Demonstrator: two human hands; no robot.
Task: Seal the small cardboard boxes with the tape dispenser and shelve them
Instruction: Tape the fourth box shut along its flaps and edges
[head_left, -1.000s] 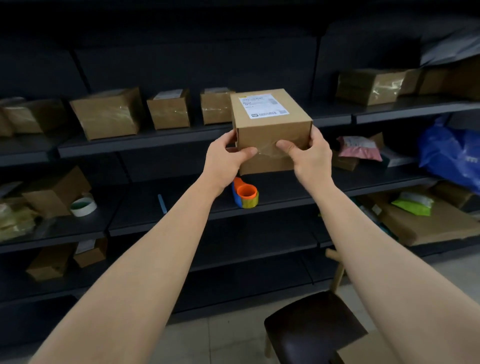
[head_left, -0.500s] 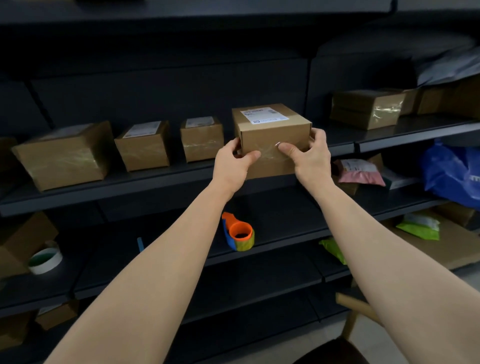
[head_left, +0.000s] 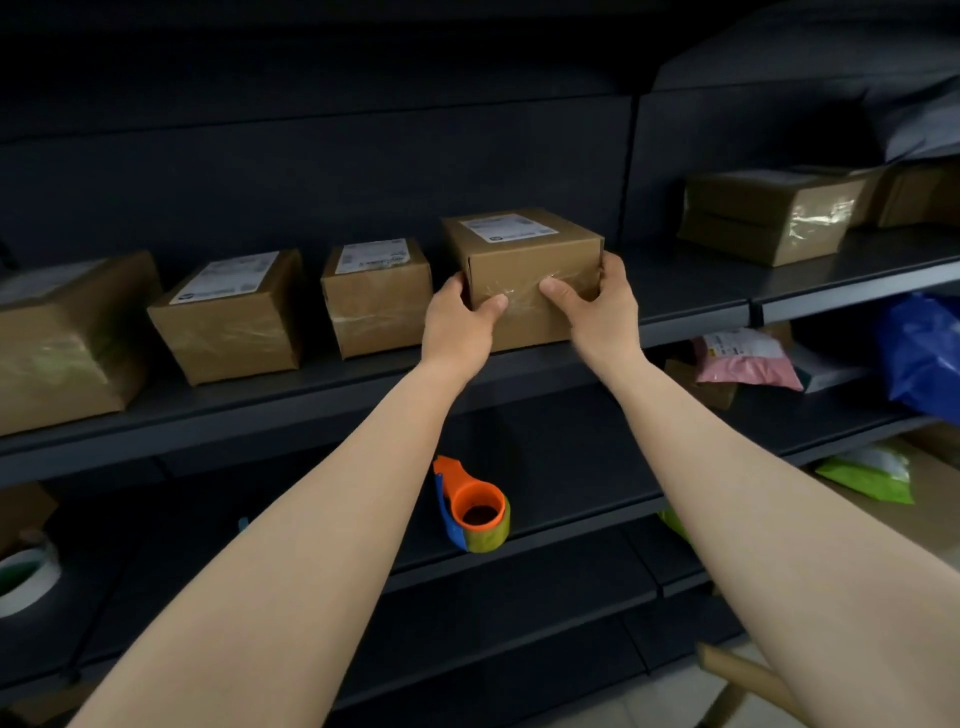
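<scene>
the small cardboard box (head_left: 524, 249) sits at the front part of the upper shelf (head_left: 311, 395), label side up, with clear tape shining across its near face. both bare hands hold it: the left grip (head_left: 460, 322) is wrapped round the box's lower left corner, thumb across the taped front, and the right grip (head_left: 597, 306) clasps the right side, thumb on the front and fingers curled round the far edge. the box's base seems to meet the shelf, though i cannot tell whether its weight is fully down. just to its left stands a row of three taped boxes: a small one (head_left: 376, 296) just beside it, a second (head_left: 231, 317) further left and a larger one (head_left: 62, 338) at the frame's edge. another taped box (head_left: 763, 215) lies well apart to the right. on the shelf below, between the forearms, the orange and blue tape dispenser (head_left: 472, 506) rests. a tape roll (head_left: 23, 577) lies at far left, a pink bag (head_left: 743, 358) and a blue bag (head_left: 924, 353) at right.
</scene>
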